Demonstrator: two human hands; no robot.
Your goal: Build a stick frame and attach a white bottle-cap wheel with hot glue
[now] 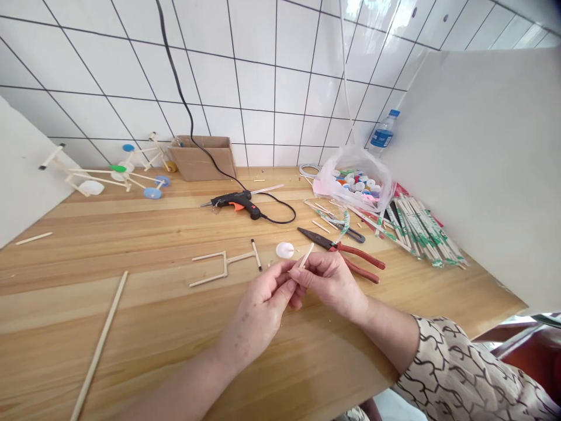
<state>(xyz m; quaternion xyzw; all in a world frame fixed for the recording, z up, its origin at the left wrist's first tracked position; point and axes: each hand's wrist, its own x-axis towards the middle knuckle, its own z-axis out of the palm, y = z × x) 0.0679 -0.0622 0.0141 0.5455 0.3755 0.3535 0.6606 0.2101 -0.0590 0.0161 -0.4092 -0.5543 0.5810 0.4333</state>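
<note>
Stick piece sitting pinched at lower center of frame.
Left hand and right hand are meeting at the fingertips, clamped on it; risk is lying in a loosening pinch, possibly dropping it onto the table near the red-handled pliers.

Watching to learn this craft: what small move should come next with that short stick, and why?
Probably bring the short pale wooden stick to the white round plastic cap: the left hand and right hand pinch it right beside that cap.

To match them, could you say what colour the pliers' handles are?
The handles are red, shown best in the head view.
</note>
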